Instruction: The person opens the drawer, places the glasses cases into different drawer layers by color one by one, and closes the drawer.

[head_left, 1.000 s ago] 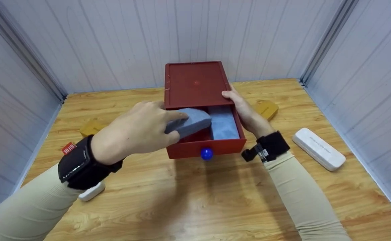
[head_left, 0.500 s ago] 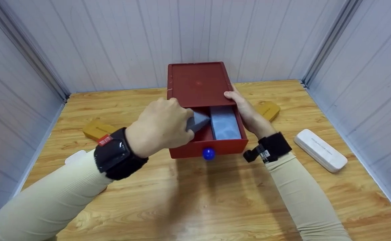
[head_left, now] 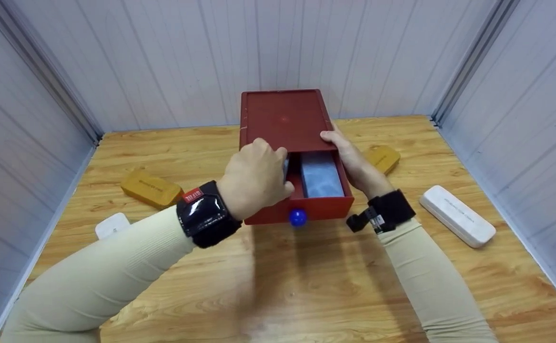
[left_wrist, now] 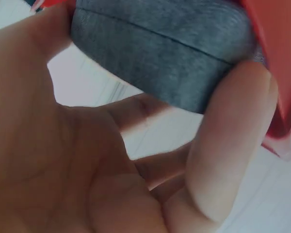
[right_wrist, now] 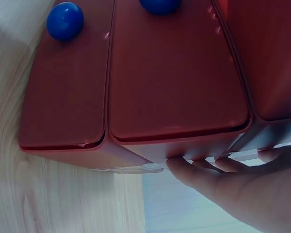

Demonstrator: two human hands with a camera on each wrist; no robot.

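Note:
In the head view a red drawer cabinet (head_left: 280, 121) stands at the back middle, its top drawer (head_left: 328, 209) pulled out by a blue knob (head_left: 298, 217). One light blue glasses case (head_left: 323, 176) lies along the drawer's right side. My left hand (head_left: 258, 176) is over the drawer's left half, its back hiding most of what it holds. The left wrist view shows its thumb and fingers pinching a grey-blue glasses case (left_wrist: 155, 53) with a seam, beside the red drawer wall. My right hand (head_left: 351, 155) rests against the cabinet's right side, thumb on the top edge, fingers fairly straight along the side.
Yellow glasses cases lie on the wooden table (head_left: 316, 295) at left (head_left: 151, 188) and behind my right wrist (head_left: 382, 158). A white glasses case (head_left: 458, 216) lies far right. Another white case (head_left: 112, 225) is partly under my left sleeve. Pale panel walls (head_left: 173, 62) surround the table.
My left hand has moved right and lowered the glasses case from over the drawer into its left half, turning the case lengthwise. My right hand stays at the cabinet's side.

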